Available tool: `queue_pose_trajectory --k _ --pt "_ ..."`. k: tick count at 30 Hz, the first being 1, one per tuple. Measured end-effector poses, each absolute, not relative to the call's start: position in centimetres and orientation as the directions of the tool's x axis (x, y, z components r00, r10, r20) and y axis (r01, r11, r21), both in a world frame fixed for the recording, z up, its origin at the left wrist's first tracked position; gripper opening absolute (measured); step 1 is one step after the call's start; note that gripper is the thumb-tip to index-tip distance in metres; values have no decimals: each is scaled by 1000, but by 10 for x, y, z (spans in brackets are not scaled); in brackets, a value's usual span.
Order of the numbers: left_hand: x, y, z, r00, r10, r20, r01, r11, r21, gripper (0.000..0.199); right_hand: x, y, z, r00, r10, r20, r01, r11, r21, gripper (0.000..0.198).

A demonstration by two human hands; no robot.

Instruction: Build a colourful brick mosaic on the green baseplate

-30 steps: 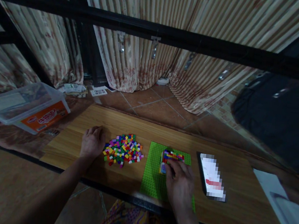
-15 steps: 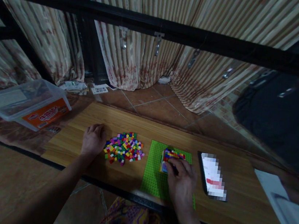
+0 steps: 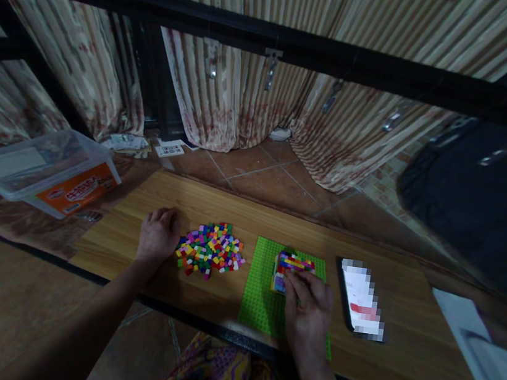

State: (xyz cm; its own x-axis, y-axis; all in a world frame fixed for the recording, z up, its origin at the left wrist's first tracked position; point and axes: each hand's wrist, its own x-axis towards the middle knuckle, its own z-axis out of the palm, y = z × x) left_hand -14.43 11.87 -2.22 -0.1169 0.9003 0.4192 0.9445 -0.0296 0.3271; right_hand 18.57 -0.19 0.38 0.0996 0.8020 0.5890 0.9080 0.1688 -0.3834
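Note:
On the green baseplate [image 3: 261, 306] sits a small block build [image 3: 279, 281] of many coloured toy bricks, with rows of red, yellow and blue showing on top. My right hand [image 3: 311, 303] is over its right side, thumb and forefinger pinched together at its top. Whatever is between those fingertips is too small or hidden to make out. To the left, a loose heap of small coloured bricks [image 3: 212, 250] lies on the wooden table. Beside the heap's left edge my left hand [image 3: 158, 233] rests on the tabletop, its fingers curled in, with nothing visible in them.
A phone [image 3: 361, 301] with a lit, blurred-out screen lies right of the baseplate. White papers or packets [image 3: 471, 343] are at the table's right end. Beyond the left end stands a clear plastic box [image 3: 50, 172] with an orange label. A dark rail [image 3: 273, 37] crosses above, before striped curtains.
My right thumb and forefinger have drawn closer together over the build, and the hand has shifted very slightly. My left hand stays by the heap. The view has tilted a little.

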Motion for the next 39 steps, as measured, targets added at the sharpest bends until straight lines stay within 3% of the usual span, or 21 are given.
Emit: queue_pose_trajectory --k 18,30,39 --pt "-143 118 -21 -120 906 406 950 -13 311 38 185 -4 -4 56 768 638 932 188 -309 22" --pt "-142 119 -23 -127 899 419 949 -13 315 36 188 -6 -4 25 817 576 940 176 -290 26" --pt "-139 119 -23 -159 901 403 940 13 341 33 177 -15 9 159 748 644 884 182 -430 29"
